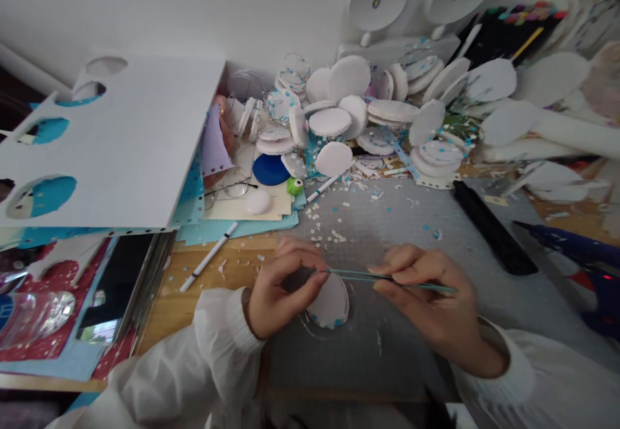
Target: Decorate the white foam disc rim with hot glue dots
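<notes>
You are stretching a teal cord (pixel 387 278) between both hands — left hand (pixel 281 287) fingers pinching its end above the white disc (pixel 332 303), right hand (pixel 429 300) fingers closed on it at 3 o'clock; next, keep it taut.

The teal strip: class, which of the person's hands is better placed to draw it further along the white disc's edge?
Probably the right hand: it pinches the free length of the teal strip, while the left hand steadies the white disc.
</notes>
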`<act>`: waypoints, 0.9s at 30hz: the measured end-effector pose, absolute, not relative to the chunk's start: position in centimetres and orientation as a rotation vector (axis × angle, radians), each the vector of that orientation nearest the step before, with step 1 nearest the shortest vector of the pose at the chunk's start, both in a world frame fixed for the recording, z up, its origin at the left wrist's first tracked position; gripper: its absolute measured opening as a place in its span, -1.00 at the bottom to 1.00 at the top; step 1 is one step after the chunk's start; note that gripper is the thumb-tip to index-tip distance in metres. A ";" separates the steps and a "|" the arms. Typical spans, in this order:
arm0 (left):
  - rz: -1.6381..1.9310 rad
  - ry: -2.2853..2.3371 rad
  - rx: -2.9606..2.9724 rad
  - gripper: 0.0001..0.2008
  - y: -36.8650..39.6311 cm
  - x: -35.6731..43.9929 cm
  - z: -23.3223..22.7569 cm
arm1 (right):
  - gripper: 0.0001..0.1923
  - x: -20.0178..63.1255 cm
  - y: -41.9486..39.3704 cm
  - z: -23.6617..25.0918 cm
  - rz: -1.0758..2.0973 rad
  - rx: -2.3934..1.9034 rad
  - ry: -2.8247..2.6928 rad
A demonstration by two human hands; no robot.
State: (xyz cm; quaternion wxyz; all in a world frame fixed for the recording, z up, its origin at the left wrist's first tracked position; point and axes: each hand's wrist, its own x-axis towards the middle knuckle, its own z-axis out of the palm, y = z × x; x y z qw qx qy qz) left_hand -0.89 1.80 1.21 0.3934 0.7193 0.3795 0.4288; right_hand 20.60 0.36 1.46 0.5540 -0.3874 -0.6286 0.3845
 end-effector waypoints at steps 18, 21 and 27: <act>1.086 0.902 1.812 -0.92 1.7 -0.9 1.0 | -0.83 20.7 0.5 1.8 0.989 -0.918 -1.478; 1.084 0.895 1.819 -0.92 1.8 -0.8 1.1 | -0.82 21.0 0.5 1.7 1.021 -0.964 -1.459; 1.080 0.906 1.820 -0.90 1.8 -1.0 1.2 | -0.82 22.0 1.2 1.0 1.060 -1.021 -1.303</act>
